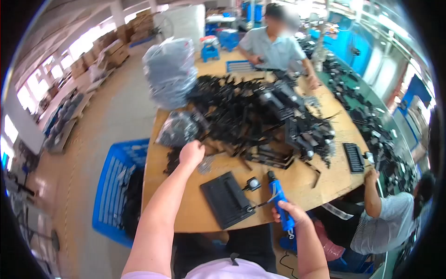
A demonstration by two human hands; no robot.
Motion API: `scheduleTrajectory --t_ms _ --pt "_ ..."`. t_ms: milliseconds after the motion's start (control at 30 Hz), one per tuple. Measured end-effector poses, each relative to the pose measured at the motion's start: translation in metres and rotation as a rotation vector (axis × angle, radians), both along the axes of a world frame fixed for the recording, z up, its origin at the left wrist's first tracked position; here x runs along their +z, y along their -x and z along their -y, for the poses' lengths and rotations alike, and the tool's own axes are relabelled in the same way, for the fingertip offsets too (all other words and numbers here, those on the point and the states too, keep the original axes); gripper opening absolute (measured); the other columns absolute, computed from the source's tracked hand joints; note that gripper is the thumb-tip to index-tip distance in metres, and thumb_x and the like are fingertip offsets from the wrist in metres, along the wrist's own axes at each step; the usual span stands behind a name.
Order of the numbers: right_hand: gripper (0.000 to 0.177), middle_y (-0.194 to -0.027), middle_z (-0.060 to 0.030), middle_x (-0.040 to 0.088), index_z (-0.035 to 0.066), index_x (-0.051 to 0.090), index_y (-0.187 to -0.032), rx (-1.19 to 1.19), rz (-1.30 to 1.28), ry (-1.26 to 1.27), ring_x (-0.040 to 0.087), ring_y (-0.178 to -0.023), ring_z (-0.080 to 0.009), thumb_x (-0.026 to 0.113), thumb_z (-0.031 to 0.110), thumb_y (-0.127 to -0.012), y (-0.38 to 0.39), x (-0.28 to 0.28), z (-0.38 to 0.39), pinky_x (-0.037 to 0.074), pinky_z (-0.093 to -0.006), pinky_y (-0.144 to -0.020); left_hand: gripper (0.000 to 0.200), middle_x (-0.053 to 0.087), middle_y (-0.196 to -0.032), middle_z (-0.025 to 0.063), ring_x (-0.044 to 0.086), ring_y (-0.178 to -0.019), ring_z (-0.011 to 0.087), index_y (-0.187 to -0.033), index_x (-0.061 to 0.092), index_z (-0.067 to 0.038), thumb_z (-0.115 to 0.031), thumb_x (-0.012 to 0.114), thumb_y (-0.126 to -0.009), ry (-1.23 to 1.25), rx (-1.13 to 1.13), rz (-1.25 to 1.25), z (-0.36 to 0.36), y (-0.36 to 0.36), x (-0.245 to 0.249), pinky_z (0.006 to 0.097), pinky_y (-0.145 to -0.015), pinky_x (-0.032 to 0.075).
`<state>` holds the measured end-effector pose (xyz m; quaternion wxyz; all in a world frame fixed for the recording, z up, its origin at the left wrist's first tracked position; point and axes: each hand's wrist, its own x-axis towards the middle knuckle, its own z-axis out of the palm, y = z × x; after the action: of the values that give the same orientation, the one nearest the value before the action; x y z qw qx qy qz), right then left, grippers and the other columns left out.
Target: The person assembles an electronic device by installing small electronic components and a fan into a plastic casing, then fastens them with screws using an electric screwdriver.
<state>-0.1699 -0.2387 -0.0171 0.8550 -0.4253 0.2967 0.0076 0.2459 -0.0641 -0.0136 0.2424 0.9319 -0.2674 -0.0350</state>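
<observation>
My right hand (290,213) is wrapped round a blue electric screwdriver (280,200), its black end pointing away from me over the table. Left of it a flat black panel (223,197) with a raised bar lies near the table's front edge. Beside the panel's right edge is a small black and white part (252,184). My left hand (192,153) is closed at the near left edge of a heap of black parts (241,111). What its fingers hold is too small to make out. Small metal pieces (205,164), perhaps screws, lie beside that hand.
Stacked plastic-wrapped goods (171,72) and a clear bag of dark parts (179,129) stand at the left. A blue crate (109,190) sits beside the table (186,218). One person (278,49) works opposite; another (383,218) is at right, by a parts-covered green conveyor (341,76).
</observation>
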Motion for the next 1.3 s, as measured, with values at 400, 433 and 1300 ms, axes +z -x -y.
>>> scheduleTrajectory --t_ms 400,433,1300 --pt "0.054 -0.091 -0.0115 0.060 0.002 0.048 -0.127 -0.007 0.052 -0.016 0.061 -0.073 -0.0198 0.076 0.029 -0.089 0.001 0.002 0.003 0.054 -0.0365 -0.063 0.027 0.069 -0.074 0.0202 0.069 -0.063 0.0279 -0.081 0.071 0.005 -0.021 0.065 -0.079 -0.057 0.248 -0.409 0.051 -0.046 0.031 0.0387 -0.058 0.053" --pt "0.054 -0.091 -0.0114 0.060 0.002 0.048 -0.127 0.000 0.060 -0.025 0.061 -0.073 -0.0197 0.076 0.029 -0.089 -0.001 0.003 0.004 0.054 -0.0364 -0.063 0.025 0.066 -0.070 0.0168 0.063 -0.052 0.0232 -0.081 0.068 0.005 -0.019 0.066 -0.079 0.012 0.269 -0.428 0.052 -0.045 0.043 0.0370 -0.043 0.047" --pt "0.056 -0.089 -0.0089 0.061 0.004 0.049 -0.133 0.011 0.032 0.055 0.061 -0.069 -0.0165 0.073 0.034 -0.092 -0.001 0.003 0.001 0.053 -0.0328 -0.060 0.021 0.055 -0.077 0.0103 0.065 -0.062 0.0190 -0.088 0.044 0.001 -0.005 0.064 -0.088 0.666 0.293 -0.512 -0.130 0.233 -0.017 0.0344 -0.049 0.061"
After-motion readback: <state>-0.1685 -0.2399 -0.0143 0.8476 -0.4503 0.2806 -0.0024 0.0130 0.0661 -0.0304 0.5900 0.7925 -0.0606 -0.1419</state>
